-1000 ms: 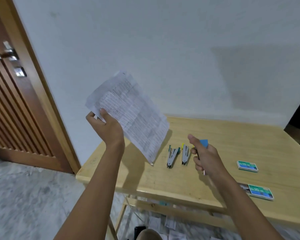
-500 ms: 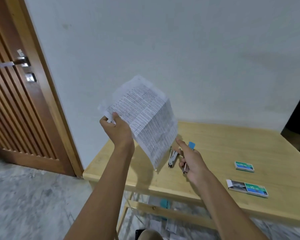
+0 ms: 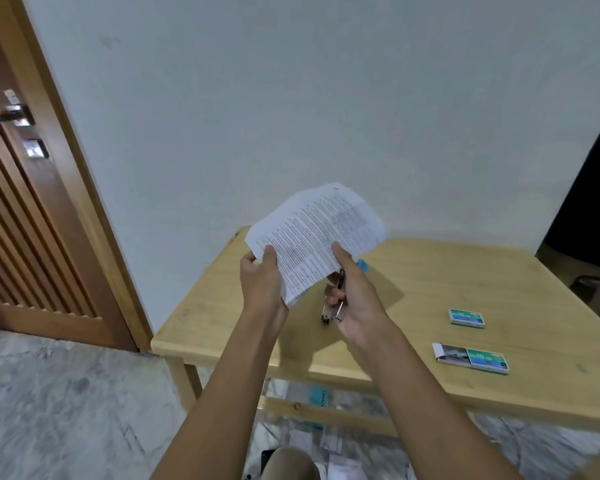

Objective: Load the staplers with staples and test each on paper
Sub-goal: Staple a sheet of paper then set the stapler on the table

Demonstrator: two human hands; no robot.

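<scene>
A printed sheet of paper [image 3: 317, 233] hangs above the wooden table [image 3: 430, 278], pinched at its lower left corner by my left hand [image 3: 262, 282]. My right hand [image 3: 352, 299] grips a blue-topped stapler [image 3: 342, 282], whose blue end [image 3: 362, 264] sticks out behind the thumb, and the thumb presses on the paper's lower edge. Another stapler [image 3: 326, 311] lies on the table just under my right hand, mostly hidden. Two green staple boxes rest at the right: a shut one [image 3: 467, 318] and a slid-open one [image 3: 471, 357].
A brown slatted door [image 3: 25, 202] with a metal handle stands at the left. A white wall backs the table. Loose papers [image 3: 329, 441] lie on the marble floor under the table. A dark opening shows at the far right.
My left hand has lowered the paper and swung it rightward over the table. My right hand with the stapler has risen to meet the paper's lower edge. The camera has turned left.
</scene>
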